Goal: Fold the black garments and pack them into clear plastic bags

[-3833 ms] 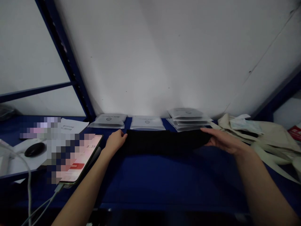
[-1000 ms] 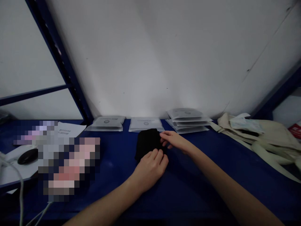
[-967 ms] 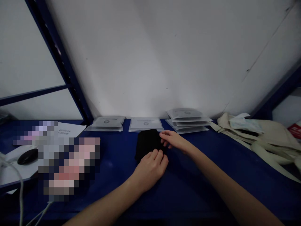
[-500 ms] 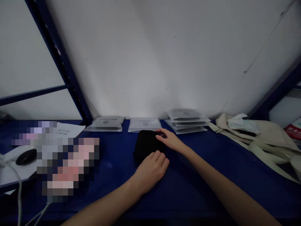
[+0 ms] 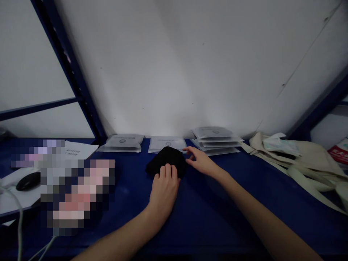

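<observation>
A folded black cloth-like item (image 5: 166,158) lies on the blue tabletop (image 5: 206,217), in front of the packets by the wall. My left hand (image 5: 165,186) rests on its near edge, fingers together and curled over the black material. To the right of the item is my right hand (image 5: 199,161), its thumb and fingers apart with nothing between them. Its fingertips are close to the item's right side, without visible contact.
Flat translucent packets lie along the wall: one at left (image 5: 123,142), one in the middle (image 5: 165,143), a stack at right (image 5: 216,137). Beige fabric bags (image 5: 307,156) lie far right. Papers (image 5: 77,150), a black mouse (image 5: 28,181) and cables are at left.
The black item has turned and now reaches further left. My left hand has moved left and up onto it. My right hand has come off it, slightly to the right.
</observation>
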Demonstrator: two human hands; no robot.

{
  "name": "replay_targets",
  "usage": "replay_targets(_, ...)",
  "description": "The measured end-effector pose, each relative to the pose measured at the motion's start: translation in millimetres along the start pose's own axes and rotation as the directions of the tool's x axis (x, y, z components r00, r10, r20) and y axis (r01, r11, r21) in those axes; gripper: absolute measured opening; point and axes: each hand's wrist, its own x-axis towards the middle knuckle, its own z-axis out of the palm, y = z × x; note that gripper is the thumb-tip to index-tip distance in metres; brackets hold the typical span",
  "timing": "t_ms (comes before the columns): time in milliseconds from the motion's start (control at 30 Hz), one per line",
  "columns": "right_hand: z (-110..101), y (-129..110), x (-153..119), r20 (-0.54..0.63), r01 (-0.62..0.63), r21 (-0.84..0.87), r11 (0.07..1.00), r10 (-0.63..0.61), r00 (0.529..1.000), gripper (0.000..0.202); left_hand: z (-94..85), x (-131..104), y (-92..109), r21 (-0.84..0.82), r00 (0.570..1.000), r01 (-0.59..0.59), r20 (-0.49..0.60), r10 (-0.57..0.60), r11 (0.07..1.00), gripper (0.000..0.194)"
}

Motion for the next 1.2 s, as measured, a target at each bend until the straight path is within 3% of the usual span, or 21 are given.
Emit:
replay_targets(133,4.4,-6.0,-4.5,0.032,0.288,-0.154,0.945,-0.287,0.957,0.058,-0.9,1.4,-2.7,0.081,0.998,-0.006,0.066,0.000,0.997,0.034)
replay_targets(333,0.9,-18.2,-11.4,0.193,0.349,-0.264,0.899,-0.305,0.933,0.039,-5.5,3.3,-6.9,0.063,0.994,0.006,0.111,-0.013,0.998,0.032)
replay_targets(467,-8.9,-28.5,-19.8,0.295,0.244,-0.246,0.938,-0.167,0.941,0.037,-7.0,6.1,-10.3,0.036,0.993,0.035,0.109,-0.038,0.999,0.026)
replay_targets(567,-14.7,-33.7,-22.8,0.303,0.179,-0.258,0.950,-0.096,0.948,0.030,-6.5,8.0,-13.4,0.033,0.990,0.036,0.136,-0.040,0.999,0.021)
replay_targets(633,-16.0,-35.6,-21.5,0.252,0.117,-0.279,0.953,-0.044,0.967,0.022,-4.9,8.5,-15.0,0.019,0.987,0.027,0.159,-0.030,0.999,0.023)
replay_targets(733,-14.0,-33.4,-16.0,0.116,-0.051,-0.294,0.954,0.088,0.989,0.033,-3.0,8.9,-16.9,-0.042,0.984,-0.025,0.173,0.032,0.999,0.029)
replay_targets(833,-8.8,-22.5,-8.4,0.014,-0.198,-0.255,0.946,0.208,0.978,0.035,-6.5,10.7,-20.0,-0.177,0.981,-0.055,0.174,0.086,0.983,0.027)
replay_targets(900,-5.2,-12.4,-3.3,-0.001,-0.250,-0.229,0.941,0.257,0.966,0.037,-12.1,13.2,-24.8,-0.296,0.984,0.010,0.173,0.043,0.955,0.023)
replay_targets(1000,-2.0,0.5,2.7,0.006,-0.282,-0.199,0.939,0.288,0.957,0.039,-19.5,19.2,-38.8,-0.409,0.973,0.209,0.174,-0.149,0.888,0.020)
replay_targets(1100,-1.8,5.8,5.9,0.035,-0.288,-0.151,0.946,0.296,0.955,0.042,-18.1,26.0,-58.4,-0.390,0.910,0.410,0.234,-0.342,0.824,0.021)
replay_targets(1200,-1.7,5.4,6.4,0.092,-0.285,-0.062,0.956,0.290,0.953,0.044,-7.7,31.2,-75.5,-0.348,0.829,0.538,0.382,-0.408,0.767,0.027)
